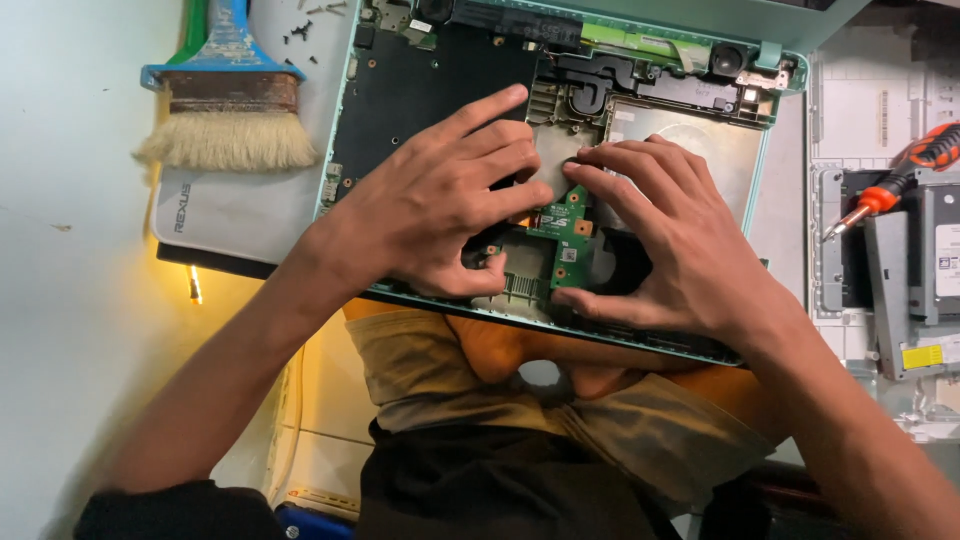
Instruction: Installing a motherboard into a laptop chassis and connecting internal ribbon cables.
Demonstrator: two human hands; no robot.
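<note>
An opened laptop base with a mint-green rim (335, 150) lies in front of me, its black inner cover and parts exposed. My left hand (440, 200) rests on the middle of it, thumb and fingers pinching at a small green circuit board (567, 225). My right hand (665, 240) presses the same board from the right with its fingertips, thumb down at the near edge. Both hands touch the board; neither lifts it clear.
A wide paintbrush with a blue handle (228, 100) lies at the upper left on a white flat device (240, 210), with several loose screws (305, 25) near it. An orange-and-black screwdriver (895, 180) and grey drive parts (925, 280) lie at the right. My knees are below the laptop.
</note>
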